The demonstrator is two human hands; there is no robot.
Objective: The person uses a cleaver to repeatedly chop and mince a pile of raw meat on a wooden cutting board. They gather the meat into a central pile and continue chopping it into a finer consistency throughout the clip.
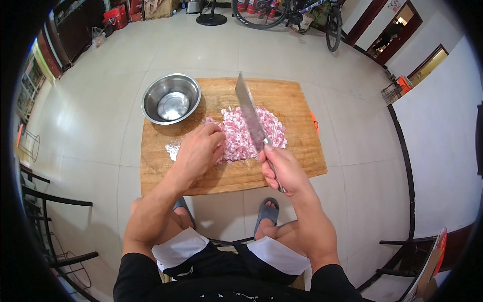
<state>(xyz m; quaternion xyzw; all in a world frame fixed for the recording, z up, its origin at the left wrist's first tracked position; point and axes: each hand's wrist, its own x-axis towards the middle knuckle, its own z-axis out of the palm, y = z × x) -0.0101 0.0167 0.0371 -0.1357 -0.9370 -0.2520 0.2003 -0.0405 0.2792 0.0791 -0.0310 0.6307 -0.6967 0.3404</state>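
My right hand [284,168] is wrapped round the handle of a broad-bladed cleaver [250,109]. Its blade points away from me and slants over a spread heap of pink-and-white chopped meat [234,133]; I cannot tell whether the edge touches it. At the heap's left side, my left hand [198,151] has its fingers curled together against the meat, with the fingertips partly hidden. Under everything is a wooden cutting board [297,121]. A small whitish, shiny patch [172,151] lies beside my left wrist. The board's far left corner carries a steel bowl [172,99] with no food visible inside.
My sandalled feet [266,214] are under the board's near edge. Black metal chair frames [55,199] stand at the left, and another black frame [402,251] is at the lower right. A bicycle [297,15] and a round black stand base [211,19] are across the tiled floor.
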